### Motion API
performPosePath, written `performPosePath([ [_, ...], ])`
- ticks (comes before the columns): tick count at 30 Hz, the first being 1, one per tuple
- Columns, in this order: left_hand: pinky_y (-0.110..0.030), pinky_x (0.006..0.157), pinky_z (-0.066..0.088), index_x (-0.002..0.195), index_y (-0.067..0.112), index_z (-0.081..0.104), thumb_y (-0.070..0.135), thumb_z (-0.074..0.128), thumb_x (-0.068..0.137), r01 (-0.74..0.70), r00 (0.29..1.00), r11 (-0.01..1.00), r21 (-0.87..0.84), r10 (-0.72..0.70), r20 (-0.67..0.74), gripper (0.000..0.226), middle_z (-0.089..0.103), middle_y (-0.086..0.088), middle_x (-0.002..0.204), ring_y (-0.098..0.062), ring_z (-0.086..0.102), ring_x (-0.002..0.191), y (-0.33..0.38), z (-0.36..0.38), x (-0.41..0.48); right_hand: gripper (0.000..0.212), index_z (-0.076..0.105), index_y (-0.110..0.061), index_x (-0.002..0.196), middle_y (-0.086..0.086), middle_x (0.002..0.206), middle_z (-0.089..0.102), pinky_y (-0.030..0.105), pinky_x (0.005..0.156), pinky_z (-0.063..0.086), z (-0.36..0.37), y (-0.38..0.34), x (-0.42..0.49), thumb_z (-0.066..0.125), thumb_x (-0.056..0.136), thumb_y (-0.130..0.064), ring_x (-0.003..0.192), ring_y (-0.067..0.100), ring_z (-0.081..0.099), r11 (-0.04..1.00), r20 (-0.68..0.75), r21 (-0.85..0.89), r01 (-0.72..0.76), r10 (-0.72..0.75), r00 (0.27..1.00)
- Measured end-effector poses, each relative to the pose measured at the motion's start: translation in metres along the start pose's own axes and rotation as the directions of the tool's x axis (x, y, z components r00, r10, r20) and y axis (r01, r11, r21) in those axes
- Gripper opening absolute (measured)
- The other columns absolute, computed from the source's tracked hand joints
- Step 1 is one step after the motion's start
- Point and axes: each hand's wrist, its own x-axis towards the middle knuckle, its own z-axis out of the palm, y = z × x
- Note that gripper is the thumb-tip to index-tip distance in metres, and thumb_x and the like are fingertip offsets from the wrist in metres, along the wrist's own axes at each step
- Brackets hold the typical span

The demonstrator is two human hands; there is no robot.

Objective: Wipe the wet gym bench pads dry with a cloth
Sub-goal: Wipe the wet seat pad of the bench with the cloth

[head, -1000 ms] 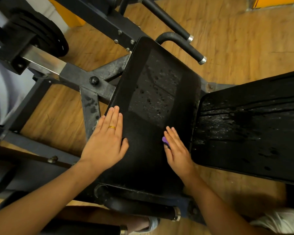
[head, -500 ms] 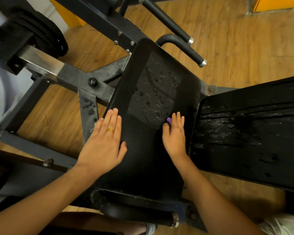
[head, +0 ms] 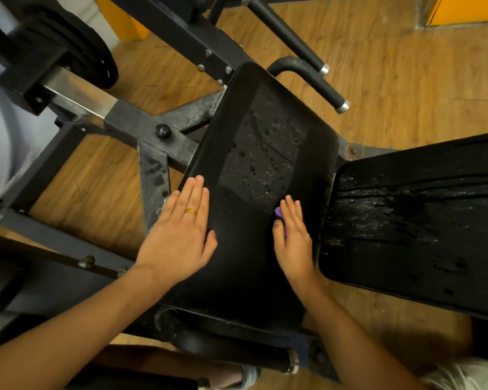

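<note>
**Seat pad [head: 265, 153] and back pad [head: 420, 220], gym bench: wet, part wiped**

Location: the seat pad is set at the centre of the frame, running from upper centre to lower centre. The back pad fills the right edge, just beside it across a narrow gap. Both are carried on a black steel frame [head: 141, 128] above a wooden floor [head: 406, 66].

Handling (judged): firm cushioning under a slick, grained covering, likely slippery while wet. The pads are fixed and are to be wiped in place, not lifted. The purple cloth [head: 278, 213] is taken to be soft, light and small. It is best kept flat under palm and fingers, so that it does not bunch.

Appearance: both pads are black. Water beads are seen on the upper middle of the seat pad, while its lower part looks matt and bead-free. The back pad is streaked and spotted with water throughout.

Hands: the left hand [head: 181, 240], with a gold ring [head: 190, 211], is laid flat on the seat pad's left edge, fingers straight, nothing grasped. The right hand [head: 293, 240] is spread over the cloth near the pad's right edge, fingers straight and pressing down. Only a sliver of cloth shows beside the thumb, and a pinch by the thumb cannot be confirmed.
</note>
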Motion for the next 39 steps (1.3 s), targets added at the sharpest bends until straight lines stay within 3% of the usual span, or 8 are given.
performPosePath([
  [3,-0.048,0.125,0.016,0.155,-0.006,0.020,0.045,0.031,0.097,-0.007,1.000,1.000,0.004,0.007,0.002,0.078,0.009,-0.026,0.165,-0.033,0.008,0.155,0.001,0.000,0.001,0.055,0.038,-0.012,0.154,-0.013,0.162,0.020,0.004,0.115,0.001,0.006,-0.007,-0.017,0.054,0.102,-0.019,0.154,0.007,0.010,1.000,-0.027,-0.014,0.027,-0.027,0.999],
  [7,-0.049,0.124,0.017,0.153,-0.008,0.027,0.044,0.032,0.094,-0.008,1.000,1.000,0.004,0.009,-0.022,0.079,0.015,-0.028,0.163,-0.035,0.013,0.154,0.002,0.000,0.001,0.068,0.036,-0.017,0.155,-0.011,0.165,0.019,0.009,0.118,0.001,0.010,-0.016,-0.018,0.038,0.098,-0.053,0.154,0.003,0.005,1.000,-0.033,-0.027,-0.002,0.001,0.999],
  [11,-0.050,0.123,0.018,0.152,-0.009,0.027,0.044,0.031,0.094,-0.008,1.000,1.000,-0.006,0.008,-0.010,0.079,0.014,-0.028,0.163,-0.036,0.014,0.154,0.001,0.000,0.002,0.054,0.045,-0.019,0.151,-0.006,0.163,0.028,0.031,0.125,0.017,0.009,0.005,-0.009,0.039,0.103,-0.043,0.155,0.013,0.015,0.989,-0.053,-0.105,0.108,-0.114,0.992],
  [15,-0.051,0.123,0.020,0.153,-0.009,0.024,0.045,0.031,0.096,-0.023,1.000,1.000,-0.001,0.023,-0.003,0.079,0.011,-0.028,0.164,-0.036,0.012,0.154,0.001,0.001,0.002,0.050,0.034,-0.024,0.151,-0.009,0.164,0.020,0.027,0.125,0.008,0.016,0.003,-0.007,0.035,0.104,-0.040,0.156,0.010,0.008,0.999,-0.082,-0.015,0.042,-0.043,0.996],
  [20,-0.052,0.123,0.018,0.153,-0.009,0.023,0.045,0.032,0.096,-0.024,1.000,1.000,-0.008,0.024,-0.018,0.079,0.011,-0.028,0.164,-0.036,0.011,0.154,0.001,0.003,0.003,0.048,0.035,-0.012,0.154,-0.007,0.165,0.023,0.035,0.126,0.017,0.017,-0.004,0.016,0.041,0.108,-0.022,0.156,0.012,0.007,0.998,-0.138,-0.003,-0.058,0.057,0.989],
  [26,-0.052,0.123,0.018,0.153,-0.009,0.024,0.045,0.032,0.096,-0.024,1.000,1.000,-0.005,0.024,-0.005,0.079,0.010,-0.029,0.164,-0.037,0.010,0.154,0.001,0.001,0.004,0.050,0.032,-0.009,0.157,-0.002,0.167,0.023,0.036,0.126,0.017,0.008,-0.014,0.061,0.037,0.109,-0.023,0.156,0.016,0.003,0.981,-0.179,-0.025,-0.190,0.183,0.967],
  [35,-0.055,0.123,0.018,0.152,-0.011,0.026,0.043,0.029,0.095,-0.042,0.999,0.999,-0.023,0.041,-0.023,0.078,0.009,-0.031,0.163,-0.040,0.011,0.154,0.001,0.003,0.005,0.052,0.027,-0.015,0.158,-0.011,0.165,0.017,0.010,0.115,0.002,0.019,-0.028,-0.004,0.040,0.108,-0.024,0.155,0.007,0.001,0.987,-0.161,-0.084,-0.137,0.122,0.979],
  [39,-0.055,0.123,0.017,0.152,-0.011,0.026,0.044,0.029,0.096,-0.048,0.999,0.999,-0.027,0.047,-0.020,0.078,0.009,-0.031,0.163,-0.040,0.010,0.154,0.000,0.003,0.005,0.049,0.032,-0.008,0.156,-0.002,0.166,0.022,0.021,0.122,0.011,0.013,-0.020,0.043,0.038,0.109,-0.021,0.156,0.016,0.003,0.987,-0.181,-0.068,-0.146,0.131,0.975],
])
